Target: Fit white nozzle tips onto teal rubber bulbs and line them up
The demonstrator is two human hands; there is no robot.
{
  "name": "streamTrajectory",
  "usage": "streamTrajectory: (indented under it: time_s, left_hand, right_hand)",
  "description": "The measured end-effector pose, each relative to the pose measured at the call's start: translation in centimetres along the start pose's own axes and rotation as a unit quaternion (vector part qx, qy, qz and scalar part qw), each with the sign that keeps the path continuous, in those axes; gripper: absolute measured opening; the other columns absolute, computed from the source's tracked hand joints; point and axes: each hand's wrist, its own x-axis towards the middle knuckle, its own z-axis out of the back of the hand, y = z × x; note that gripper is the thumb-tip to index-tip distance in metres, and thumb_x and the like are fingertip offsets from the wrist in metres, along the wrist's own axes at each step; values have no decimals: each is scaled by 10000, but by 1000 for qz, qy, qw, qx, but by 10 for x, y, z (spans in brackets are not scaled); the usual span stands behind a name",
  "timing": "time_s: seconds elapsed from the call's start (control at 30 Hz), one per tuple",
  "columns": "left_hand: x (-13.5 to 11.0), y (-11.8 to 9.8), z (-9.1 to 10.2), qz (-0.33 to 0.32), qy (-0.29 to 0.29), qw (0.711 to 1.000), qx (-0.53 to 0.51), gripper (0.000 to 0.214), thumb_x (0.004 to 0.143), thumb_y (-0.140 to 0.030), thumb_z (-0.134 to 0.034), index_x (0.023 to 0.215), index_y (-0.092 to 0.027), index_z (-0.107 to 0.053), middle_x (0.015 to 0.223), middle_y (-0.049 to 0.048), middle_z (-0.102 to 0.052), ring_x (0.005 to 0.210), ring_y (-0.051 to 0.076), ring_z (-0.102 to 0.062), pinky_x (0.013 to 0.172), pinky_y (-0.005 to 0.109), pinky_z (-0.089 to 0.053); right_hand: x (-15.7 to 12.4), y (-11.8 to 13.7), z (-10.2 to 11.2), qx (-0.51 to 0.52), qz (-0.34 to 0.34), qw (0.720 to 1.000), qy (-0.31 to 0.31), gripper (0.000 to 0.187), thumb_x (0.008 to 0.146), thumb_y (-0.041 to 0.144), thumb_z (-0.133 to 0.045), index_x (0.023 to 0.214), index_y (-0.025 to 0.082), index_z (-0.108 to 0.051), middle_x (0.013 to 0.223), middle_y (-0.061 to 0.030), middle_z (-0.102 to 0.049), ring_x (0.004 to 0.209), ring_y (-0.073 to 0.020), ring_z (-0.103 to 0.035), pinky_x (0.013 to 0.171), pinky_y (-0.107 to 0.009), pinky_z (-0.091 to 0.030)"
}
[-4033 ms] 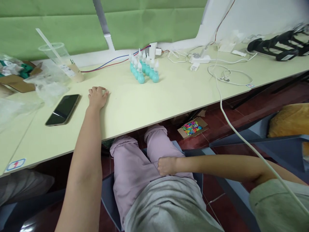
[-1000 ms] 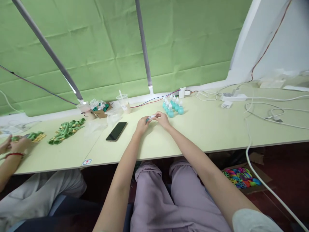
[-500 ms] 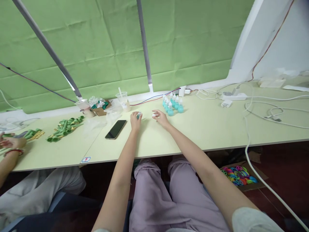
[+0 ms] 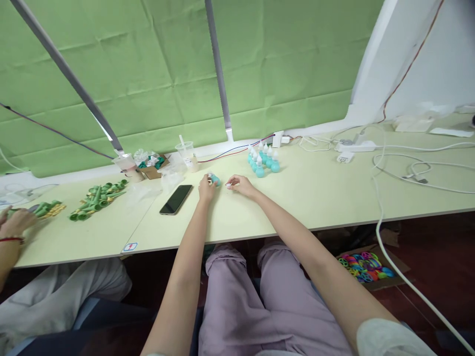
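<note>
The seated person's left hand (image 4: 206,190) is curled around a small turquoise bulb-shaped bottle (image 4: 216,181), which sits tilted in the fingers over a pale cream tabletop (image 4: 260,212). Just to its right, and apart from it, the right hand (image 4: 243,186) pinches a small white piece (image 4: 228,185) between thumb and fingers; its exact shape is too small to tell. Beyond the right hand and slightly to its right, a close group of turquoise bottles with pointed white tops (image 4: 260,171) stands upright. To the left of the left hand lies a flat black smartphone (image 4: 176,200). Beyond that hand, also leftward, are a clear plastic cup with a white straw (image 4: 190,160) and an open brown cardboard box (image 4: 151,172). Farther left follow a heap of green tubular parts (image 4: 98,197) and a co-worker's hand (image 4: 18,222), banded in red at the wrist. Well to the right of the right hand rests a white power strip (image 4: 358,146); below the table edge on that side, a carton of multicoloured wheel-shaped pieces (image 4: 365,267) stands on the dark red floor (image 4: 441,287).
</note>
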Motion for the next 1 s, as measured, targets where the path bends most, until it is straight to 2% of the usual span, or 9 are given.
streamTrajectory:
  time_s: [0.17, 0.3, 0.47, 0.57, 0.67, 0.73, 0.8, 0.87, 1.0]
  left_hand:
    - [-1, -2, 9, 36, -64, 996, 59, 337, 794, -223, -632, 1118, -230, -540, 1111, 100, -633, 1097, 313, -513, 922, 447, -350]
    - [1, 0, 9, 87, -35, 992, 87, 313, 822, -276, -610, 1125, -223, -555, 1149, 126, -607, 1138, 344, -481, 935, 487, -358]
    - [-1, -1, 2, 96, -5, 984, 147, 409, 835, -326, -610, 1207, -181, -522, 1255, 163, -515, 1221, 334, -418, 972, 474, -368]
    - [-4, -8, 7, 59, -91, 987, 116, 579, 855, -395, -590, 1337, -135, -399, 1343, 196, -420, 1253, 333, -385, 1007, 468, -345]
    - [-8, -17, 17, -75, -212, 972, 68, 494, 911, -398, -513, 1312, -124, -423, 1309, 180, -454, 1214, 289, -430, 1016, 416, -337]
    - [-10, -24, 18, -170, -171, 969, 52, 376, 927, -360, -499, 1233, -141, -508, 1128, 130, -582, 1062, 242, -536, 956, 372, -386]
    - [-12, -31, 14, -234, -43, 970, 55, 313, 915, -321, -537, 1181, -161, -571, 942, 77, -646, 886, 200, -591, 854, 322, -439]
    - [-15, -37, 5, -249, 60, 964, 67, 326, 885, -294, -595, 1189, -174, -598, 873, 60, -664, 815, 183, -606, 785, 290, -461]
    - [-19, -43, -9, -207, 78, 972, 81, 313, 876, -274, -617, 1171, -173, -643, 893, 83, -690, 826, 192, -625, 785, 290, -472]
  right_hand:
    - [1, 1, -2, 51, -17, 999, 6, 208, 593, 157, -734, 763, 163, -615, 777, -1, -688, 706, -92, -608, 760, -254, -494]
    - [2, 1, -3, 86, -45, 995, 18, 262, 528, 172, -779, 746, 151, -635, 718, 10, -667, 681, -96, -610, 773, -269, -503]
    - [2, 1, -4, 114, -48, 992, 10, 355, 426, 237, -835, 694, 160, -615, 707, 9, -667, 680, -110, -619, 759, -280, -511]
    - [2, 1, -4, 114, -46, 992, 4, 364, 417, 264, -840, 683, 165, -612, 698, 5, -667, 679, -120, -624, 756, -292, -515]
    - [6, -2, -3, 111, -39, 993, -27, 355, 427, 282, -837, 673, 171, -607, 689, 4, -664, 683, -128, -626, 755, -293, -514]
    - [10, -5, -1, 104, -29, 992, -67, 344, 444, 292, -832, 672, 171, -605, 690, 4, -660, 686, -128, -625, 756, -284, -510]
    - [14, -10, 2, 82, -30, 991, -105, 317, 490, 318, -816, 684, 172, -613, 701, 2, -659, 675, -124, -618, 738, -276, -507]
    - [17, -15, 5, 50, -41, 990, -127, 284, 537, 341, -796, 697, 175, -629, 725, 0, -663, 665, -122, -609, 720, -272, -499]
    - [17, -20, 8, 22, -68, 990, -121, 224, 574, 325, -785, 683, 178, -656, 747, -6, -672, 711, -126, -605, 724, -256, -475]
